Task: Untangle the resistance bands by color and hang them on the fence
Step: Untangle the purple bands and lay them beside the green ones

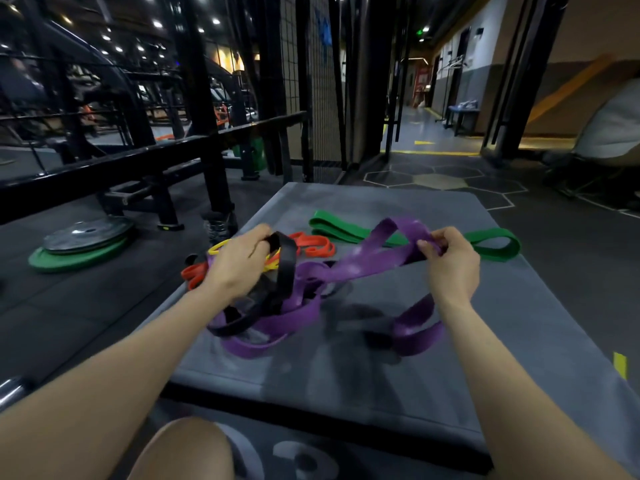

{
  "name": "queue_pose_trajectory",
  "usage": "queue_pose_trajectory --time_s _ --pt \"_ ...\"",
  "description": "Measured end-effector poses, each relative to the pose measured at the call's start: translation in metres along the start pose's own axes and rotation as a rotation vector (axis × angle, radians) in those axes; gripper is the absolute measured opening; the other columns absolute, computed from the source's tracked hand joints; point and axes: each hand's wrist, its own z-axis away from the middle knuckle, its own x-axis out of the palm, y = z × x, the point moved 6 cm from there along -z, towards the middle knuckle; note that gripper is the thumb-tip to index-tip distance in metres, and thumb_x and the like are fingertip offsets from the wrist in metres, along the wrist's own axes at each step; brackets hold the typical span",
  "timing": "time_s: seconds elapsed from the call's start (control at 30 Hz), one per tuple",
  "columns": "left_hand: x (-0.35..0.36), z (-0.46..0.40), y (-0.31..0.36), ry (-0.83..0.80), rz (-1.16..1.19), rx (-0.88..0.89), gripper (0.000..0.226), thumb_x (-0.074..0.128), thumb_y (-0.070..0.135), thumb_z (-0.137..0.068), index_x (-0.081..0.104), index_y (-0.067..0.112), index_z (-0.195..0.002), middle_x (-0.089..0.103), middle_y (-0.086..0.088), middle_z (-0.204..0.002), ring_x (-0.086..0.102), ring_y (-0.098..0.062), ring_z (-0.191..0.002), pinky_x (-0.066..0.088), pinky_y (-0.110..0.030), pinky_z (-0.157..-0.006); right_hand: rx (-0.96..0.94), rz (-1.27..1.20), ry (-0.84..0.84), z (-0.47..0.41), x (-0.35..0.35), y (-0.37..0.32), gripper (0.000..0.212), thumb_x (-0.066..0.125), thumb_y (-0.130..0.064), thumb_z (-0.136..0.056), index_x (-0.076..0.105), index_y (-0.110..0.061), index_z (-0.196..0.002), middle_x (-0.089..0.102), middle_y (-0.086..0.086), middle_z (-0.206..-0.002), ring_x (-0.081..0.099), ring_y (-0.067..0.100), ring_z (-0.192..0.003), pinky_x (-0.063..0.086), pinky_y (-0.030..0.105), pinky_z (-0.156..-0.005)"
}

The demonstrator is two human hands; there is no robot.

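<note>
Item: my left hand (242,259) — closed on the black band (285,271), which loops up from the tangle and hangs just past my knuckles.

Item: my right hand (450,261) — fingers pinched shut on a purple band (367,266), lifting its upper loop clear of the mat (519,323).

Item: purple band, lie — its long axis runs from my right hand down and leftward to the knot under my left hand, where it crosses the black band. More purple coils lie on the mat below, one near my left forearm, one under my right wrist; whether these are one band or several I cannot tell.

Item: green band (415,233) — flat on the mat beyond both hands, already apart from the tangle.

Item: orange bands (313,245) — one behind my left hand, another at the mat's left edge, both close to the knot.

Item: yellow band (218,247) — partly hidden by my left hand, touching the tangle.

Item: fence (104,168) — a black rail to my left and ahead, well apart from the mat; no band visibly hung on it from here.

Judgement: the step in hand is parting purple from black. The crossing sits nearer my left hand, so that hand should hold the black steady while my right draws the purple away to the right along its own length.
</note>
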Motion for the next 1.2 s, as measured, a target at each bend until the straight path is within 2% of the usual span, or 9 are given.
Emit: queue_pose_trajectory --time_s 0.1,0.2,0.3,0.47,0.57,0.73,0.87,1.07,1.2 --pt "-0.002 0.007 -0.033 -0.069 -0.1 -0.154 0.051 0.021 0.051 -0.078 0.065 0.031 -0.093 0.066 -0.005 -0.1 0.058 -0.032 -0.102 0.045 -0.038 -0.085 0.002 0.296 -0.129 0.006 0.012 0.014 0.012 0.06 -0.023 -0.087 0.06 -0.015 -0.095 0.063 0.009 -0.096 0.056 0.033 -0.095 0.04 0.035 -0.068" --pt "0.01 0.014 -0.054 -0.155 0.035 -0.338 0.075 0.017 0.081 -0.074 0.067 0.026 -0.07 0.068 -0.008 -0.08 0.063 -0.032 -0.091 0.048 -0.043 -0.09 -0.107 0.707 -0.334 0.017 0.031 0.023 0.023 0.059 -0.024 -0.087 0.06 -0.01 -0.106 0.059 0.013 -0.112 0.049 0.033 -0.11 0.04 0.038 -0.085" --pt "0.017 0.016 -0.057 -0.267 -0.18 -0.349 0.062 0.032 0.062 -0.09 0.071 0.018 -0.072 0.067 -0.003 -0.072 0.063 -0.026 -0.086 0.045 -0.035 -0.082 -0.338 0.856 -0.404 0.028 0.052 0.005 0.047 0.067 -0.035 -0.08 0.054 -0.012 -0.119 0.047 0.01 -0.128 0.037 0.031 -0.122 0.027 0.039 -0.107" --pt "0.019 0.018 -0.061 -0.274 -0.371 -0.249 0.014 0.059 0.04 -0.082 0.061 0.025 -0.082 0.065 0.001 -0.096 0.06 -0.021 -0.088 0.046 -0.032 -0.076 -0.775 0.507 -0.872 0.086 0.117 -0.055 0.075 0.073 -0.037 -0.074 0.041 -0.014 -0.138 0.035 0.007 -0.145 0.032 0.028 -0.132 0.025 0.032 -0.11" --pt "0.023 0.023 -0.06 -0.274 -0.5 -0.1 0.03 0.064 0.038 -0.08 0.057 0.026 -0.107 0.054 -0.001 -0.116 0.052 -0.023 -0.108 0.043 -0.035 -0.087 -0.868 0.578 -1.022 0.115 0.15 -0.054 0.087 0.076 -0.035 -0.07 0.035 -0.01 -0.141 0.031 0.007 -0.149 0.027 0.025 -0.137 0.016 0.03 -0.115" --pt "0.03 0.028 -0.069 -0.367 -0.583 -0.042 0.032 0.047 0.053 -0.089 0.062 0.032 -0.107 0.062 0.004 -0.114 0.055 -0.023 -0.108 0.043 -0.033 -0.079 -0.946 0.61 -0.894 0.115 0.163 -0.058 0.056 0.074 -0.029 -0.071 0.053 -0.011 -0.119 0.054 0.009 -0.123 0.043 0.028 -0.12 0.028 0.034 -0.104" --pt "0.025 0.022 -0.074 -0.451 -0.488 -0.131 0.031 0.046 0.043 -0.093 0.061 0.025 -0.113 0.066 -0.002 -0.109 0.06 -0.027 -0.104 0.047 -0.033 -0.08 -0.917 0.498 -0.797 0.096 0.146 -0.081 0.05 0.076 -0.035 -0.067 0.058 -0.016 -0.11 0.059 0.004 -0.117 0.048 0.025 -0.113 0.033 0.032 -0.09" --pt "-0.019 -0.011 -0.057 -0.013 -0.357 -0.232 0.031 0.044 0.043 -0.094 0.062 0.021 -0.106 0.064 -0.01 -0.1 0.059 -0.035 -0.099 0.041 -0.034 -0.073 -0.733 0.199 -0.612 0.066 0.107 -0.106 0.045 0.08 -0.036 -0.062 0.064 -0.015 -0.098 0.064 0.002 -0.097 0.051 0.024 -0.095 0.035 0.03 -0.073" --pt "-0.038 -0.024 -0.06 0.131 -0.401 -0.323 0.035 0.04 0.046 -0.095 0.06 0.019 -0.106 0.066 -0.013 -0.106 0.059 -0.036 -0.1 0.038 -0.033 -0.069 -0.488 0.037 -0.51 0.04 0.084 -0.087 0.033 0.081 -0.034 -0.065 0.06 -0.019 -0.086 0.051 -0.008 -0.073 0.046 0.016 -0.074 0.035 0.031 -0.064"
